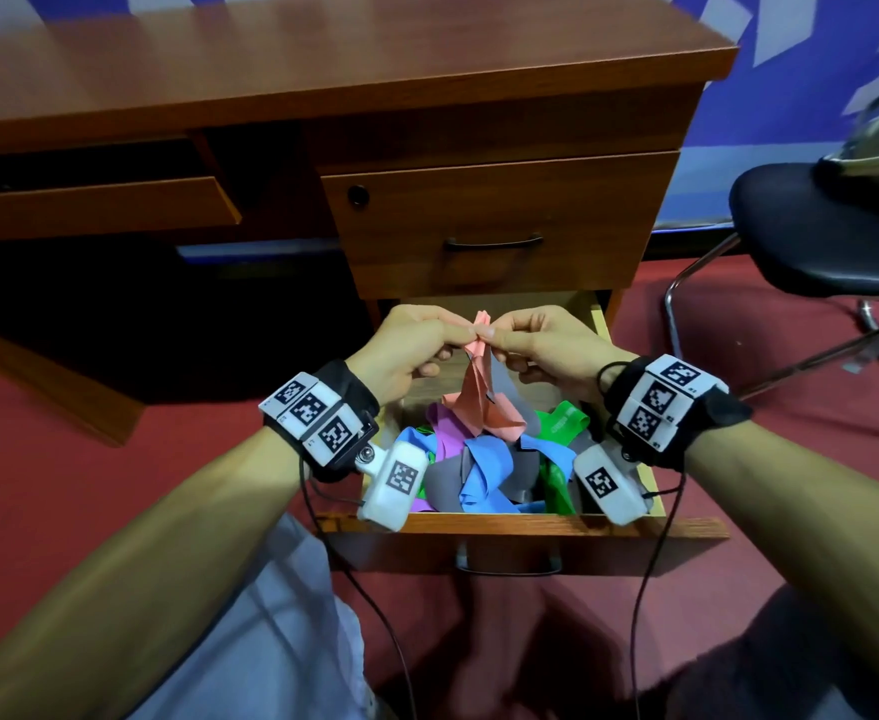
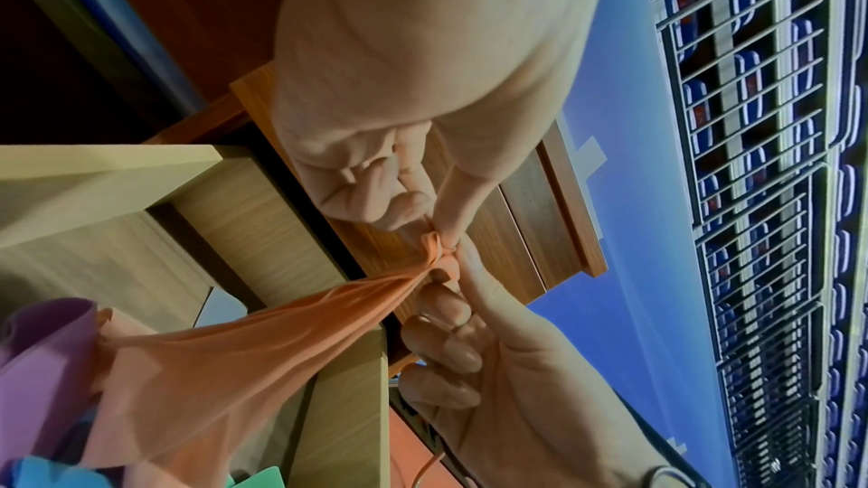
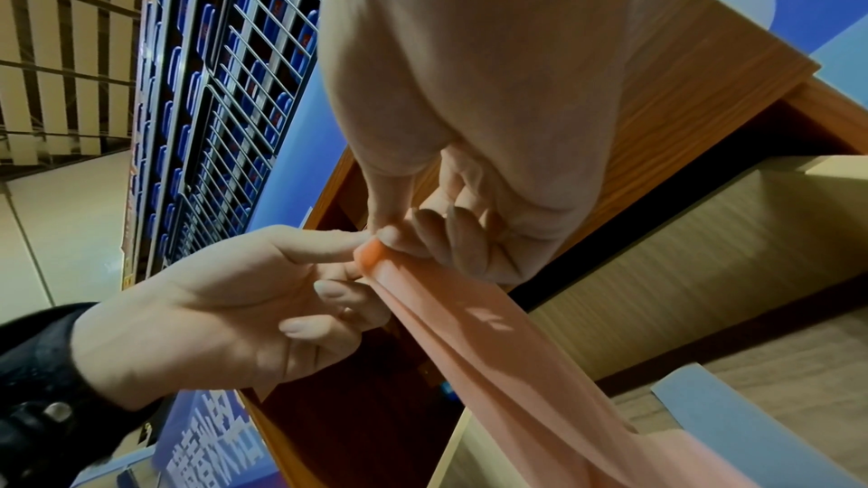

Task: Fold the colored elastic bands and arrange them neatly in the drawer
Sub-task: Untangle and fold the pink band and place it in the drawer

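Thumb and forefinger of the left hand [image 1: 406,345] and the right hand [image 1: 541,345] meet tip to tip over the open drawer [image 1: 520,524], each pinching the bunched upper end of a salmon-pink elastic band [image 1: 479,387]; the remaining fingers of both hands curl loosely beneath, holding nothing. The band's long axis runs close to vertical, its gathered top pointing up between the knuckles and its wider lower end trailing down onto the pile in the drawer. Seen from the left wrist, the band [image 2: 263,355] fans out from the pinch toward a purple band [image 2: 42,359]; seen from the right wrist, it [image 3: 493,340] falls away in long creases from the fingertips [image 3: 390,236]. Beneath lie tangled bands: blue [image 1: 489,470], purple [image 1: 450,436], grey [image 1: 445,485] and green [image 1: 564,420], the green one bearing pale printing too small to read. Both wrists carry black straps with white blocks printed in square black-and-white coded markers [image 1: 317,413]. The drawer belongs to a reddish wooden desk [image 1: 323,70], under a closed drawer with a dark handle [image 1: 494,244]. A black chair [image 1: 822,236] stands to the right on red carpet.
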A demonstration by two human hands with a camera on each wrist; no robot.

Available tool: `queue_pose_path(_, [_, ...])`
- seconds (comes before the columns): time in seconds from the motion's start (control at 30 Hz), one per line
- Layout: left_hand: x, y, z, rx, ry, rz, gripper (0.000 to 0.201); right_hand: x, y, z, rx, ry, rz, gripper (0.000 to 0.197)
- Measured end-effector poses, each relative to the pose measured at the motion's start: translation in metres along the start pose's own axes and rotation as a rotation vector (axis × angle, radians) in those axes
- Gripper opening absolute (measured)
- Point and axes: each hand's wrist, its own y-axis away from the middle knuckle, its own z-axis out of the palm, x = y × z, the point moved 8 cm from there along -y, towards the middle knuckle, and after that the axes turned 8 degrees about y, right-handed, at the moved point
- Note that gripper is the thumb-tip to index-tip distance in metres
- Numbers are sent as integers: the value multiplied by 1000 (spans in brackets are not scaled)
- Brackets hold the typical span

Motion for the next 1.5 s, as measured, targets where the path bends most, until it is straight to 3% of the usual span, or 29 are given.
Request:
queue_pose_path(0.5, [-14, -4, 1, -17, 102, -156, 8, 2, -3, -3, 19, -36, -5, 34])
queue_pose_path(0.83, [-26, 6, 5, -113, 265, -361, 10, -3, -4, -4, -7, -47, -44, 27])
queue_pose_path(1.17, [-13, 6, 0, -101, 171, -273, 24, -9, 1, -8, 70, 103, -36, 33])
queue_pose_path(1.33, [-10, 7, 2, -134, 193, -254, 36, -17, 1, -10, 100, 203, -29, 18])
queue_pose_path(1.4, [-5, 6, 2, -133, 162, -193, 35, -23, 2, -14, 121, 209, -31, 15])
queue_pose_path(1.5, [12, 0, 1, -117, 61, 35, 35, -39, 6, -21, 185, 157, -59, 25])
